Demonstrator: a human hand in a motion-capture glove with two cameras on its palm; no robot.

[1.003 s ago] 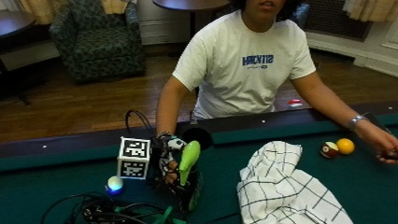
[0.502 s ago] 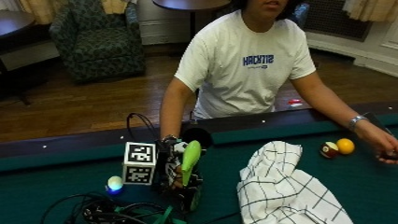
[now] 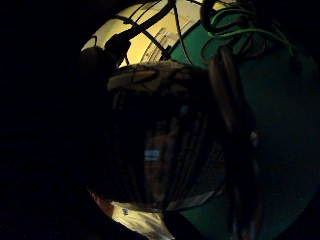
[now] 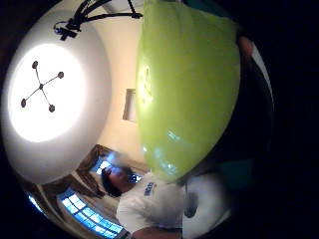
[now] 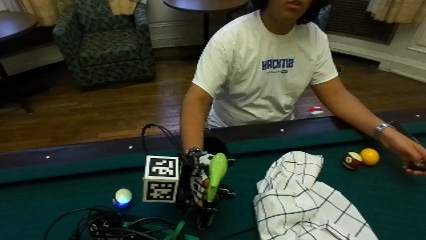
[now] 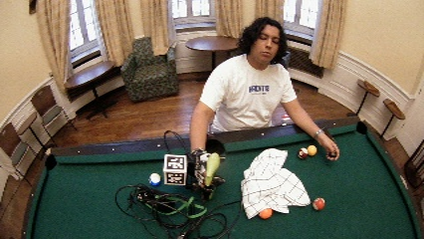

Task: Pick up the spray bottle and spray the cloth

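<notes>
My gloved right hand point(image 5: 198, 181) has its fingers wrapped around the green spray bottle point(image 5: 216, 176), held upright. The checked cloth point(image 5: 307, 205) lies crumpled on the desk point(image 5: 80, 210) just beside the bottle.

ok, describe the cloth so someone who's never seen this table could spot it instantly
Start at the green pool table and find the person's gloved right hand gripping the lime-green spray bottle near the middle. Just beside that, toward the person's bare hand, lies the cloth, crumpled on the felt. It is the only fabric there: white with a thin dark grid, unlike the small round billiard balls around it.
</notes>
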